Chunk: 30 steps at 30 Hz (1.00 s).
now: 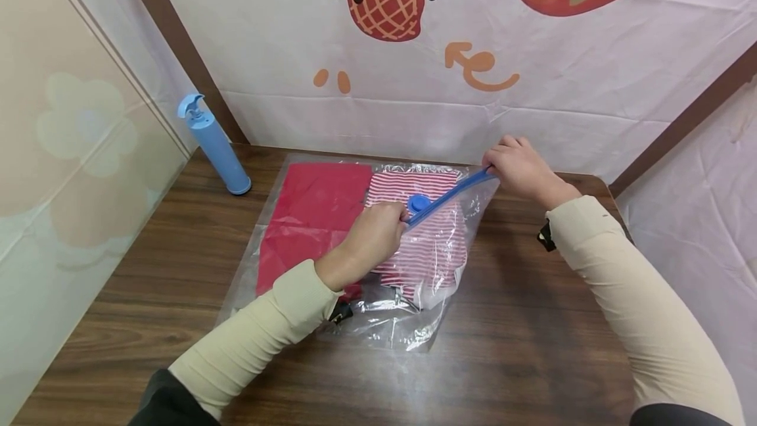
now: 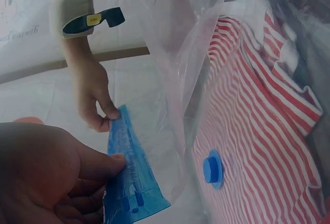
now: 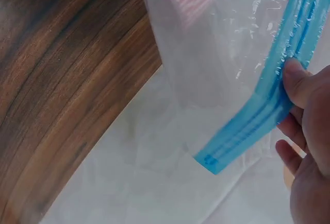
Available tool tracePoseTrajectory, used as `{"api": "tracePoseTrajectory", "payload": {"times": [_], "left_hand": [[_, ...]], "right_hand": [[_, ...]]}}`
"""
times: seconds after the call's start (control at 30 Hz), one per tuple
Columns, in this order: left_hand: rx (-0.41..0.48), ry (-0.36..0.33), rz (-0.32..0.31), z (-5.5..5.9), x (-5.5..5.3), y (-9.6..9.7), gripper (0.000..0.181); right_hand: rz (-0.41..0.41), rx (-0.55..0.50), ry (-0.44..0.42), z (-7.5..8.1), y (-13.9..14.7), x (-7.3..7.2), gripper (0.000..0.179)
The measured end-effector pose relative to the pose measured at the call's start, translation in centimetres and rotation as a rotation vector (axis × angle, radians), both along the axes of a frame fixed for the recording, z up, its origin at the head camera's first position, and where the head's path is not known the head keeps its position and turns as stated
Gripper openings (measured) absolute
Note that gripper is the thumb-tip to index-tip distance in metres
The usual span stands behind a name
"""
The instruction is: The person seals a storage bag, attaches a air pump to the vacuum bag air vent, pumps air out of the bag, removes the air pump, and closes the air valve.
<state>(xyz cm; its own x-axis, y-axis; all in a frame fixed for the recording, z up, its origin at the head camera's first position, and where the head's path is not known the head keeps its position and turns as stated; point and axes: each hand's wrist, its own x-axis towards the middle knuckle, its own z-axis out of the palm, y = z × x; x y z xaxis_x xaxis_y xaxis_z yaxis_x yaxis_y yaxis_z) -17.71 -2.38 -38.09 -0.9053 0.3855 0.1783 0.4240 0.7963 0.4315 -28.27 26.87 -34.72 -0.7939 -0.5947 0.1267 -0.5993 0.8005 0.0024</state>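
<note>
While both hands are occupied with the same blue strip (image 1: 446, 197), its long axis is the relation that matters: in the head view it slants from the middle of the frame toward the upper right, stretched nearly straight between them. The left hand (image 1: 369, 236) pinches it near its lower-left end, thumb on top; the right hand (image 1: 525, 173) pinches near the upper-right end, and the right wrist view shows a short free length running past that thumb toward the bottom of the frame.

The strip edges a clear plastic bag (image 1: 408, 332) lying on the table (image 1: 532, 334) around the centre of the head view. Inside are red fabric (image 1: 316, 202), left of centre, and red-and-white striped fabric (image 1: 434, 252), just right of centre. A round blue cap (image 1: 419, 203) sits just above the strip in the frame, nearer the left hand than the right. Well apart from both hands, a blue cylinder (image 1: 219, 153) stands at upper left.
</note>
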Motion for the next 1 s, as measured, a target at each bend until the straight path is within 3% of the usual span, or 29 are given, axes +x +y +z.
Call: {"api": "tracePoseTrajectory", "payload": {"times": [0.6,1.0], "left_hand": [[0.019,-0.029,-0.004,-0.1,0.0,0.1,0.005],[0.009,-0.011,-0.016,-0.2,0.1,-0.1,0.007]], "right_hand": [[-0.013,-0.034,-0.049,0.3,1.2,-0.2,0.008],[-0.025,0.008,0.019,-0.4,0.8,-0.4,0.005]]}}
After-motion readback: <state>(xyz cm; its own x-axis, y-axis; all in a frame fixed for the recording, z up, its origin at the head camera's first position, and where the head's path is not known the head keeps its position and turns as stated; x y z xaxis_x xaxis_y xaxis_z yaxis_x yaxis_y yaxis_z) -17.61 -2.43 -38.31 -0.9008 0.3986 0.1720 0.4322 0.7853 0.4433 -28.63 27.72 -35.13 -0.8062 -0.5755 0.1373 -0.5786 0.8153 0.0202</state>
